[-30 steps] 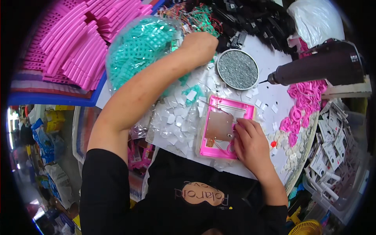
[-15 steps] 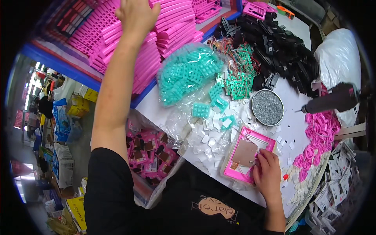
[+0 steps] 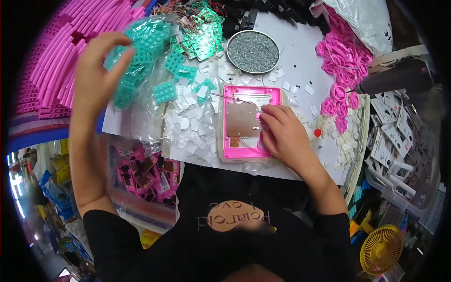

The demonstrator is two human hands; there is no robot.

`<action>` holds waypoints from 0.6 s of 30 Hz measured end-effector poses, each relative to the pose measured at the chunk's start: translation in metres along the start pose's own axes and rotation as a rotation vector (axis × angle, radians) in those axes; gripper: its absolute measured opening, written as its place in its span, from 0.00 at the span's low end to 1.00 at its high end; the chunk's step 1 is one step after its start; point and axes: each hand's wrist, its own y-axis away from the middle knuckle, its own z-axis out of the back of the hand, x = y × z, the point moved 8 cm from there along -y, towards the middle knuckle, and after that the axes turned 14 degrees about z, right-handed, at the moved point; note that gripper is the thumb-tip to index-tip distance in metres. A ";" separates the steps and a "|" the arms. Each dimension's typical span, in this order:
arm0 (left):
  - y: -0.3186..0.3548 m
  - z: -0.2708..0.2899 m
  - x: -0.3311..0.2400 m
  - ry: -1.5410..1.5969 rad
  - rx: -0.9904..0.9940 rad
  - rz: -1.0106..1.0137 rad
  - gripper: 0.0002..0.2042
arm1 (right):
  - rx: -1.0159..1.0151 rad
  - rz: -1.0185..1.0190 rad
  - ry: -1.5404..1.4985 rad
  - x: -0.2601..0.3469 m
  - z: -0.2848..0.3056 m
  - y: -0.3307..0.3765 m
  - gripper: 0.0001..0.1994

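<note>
My left hand (image 3: 101, 66) is raised in front of the teal bag, thumb and fingers apart with nothing between them. My right hand (image 3: 287, 134) bends its fingers over the right side of a pink plastic case (image 3: 229, 145), holding it on the table. A brown circuit board (image 3: 242, 120) lies inside the case, beside my fingertips, with thin wires at its upper left and below it. Left of the case are scattered small white squares (image 3: 184, 123) and a few teal rubber keypads (image 3: 164, 92). More teal keypads fill a clear bag (image 3: 145, 44).
Pink plastic parts (image 3: 56, 61) are stacked at far left. Green circuit boards (image 3: 202, 33) and a round tin of small screws (image 3: 253, 51) lie beyond the case. Pink rings (image 3: 339, 101), a dark electric screwdriver (image 3: 394, 77), a bin of white parts (image 3: 397, 141) and a yellow fan (image 3: 381, 249) are rightward.
My left hand has come back from the stacked pink parts, empty, toward the teal bag. The right hand stays on the case. The whole view has turned and shifted right.
</note>
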 end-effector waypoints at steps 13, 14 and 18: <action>0.043 -0.200 -0.079 0.178 0.293 0.041 0.10 | -0.128 -0.040 -0.034 0.000 0.012 -0.007 0.15; 0.044 -0.197 -0.084 0.254 0.254 0.036 0.09 | -0.188 -0.054 -0.026 -0.001 0.019 -0.012 0.14; 0.060 -0.183 -0.108 0.307 0.222 0.014 0.07 | -0.329 -0.261 -0.322 -0.028 0.016 -0.037 0.11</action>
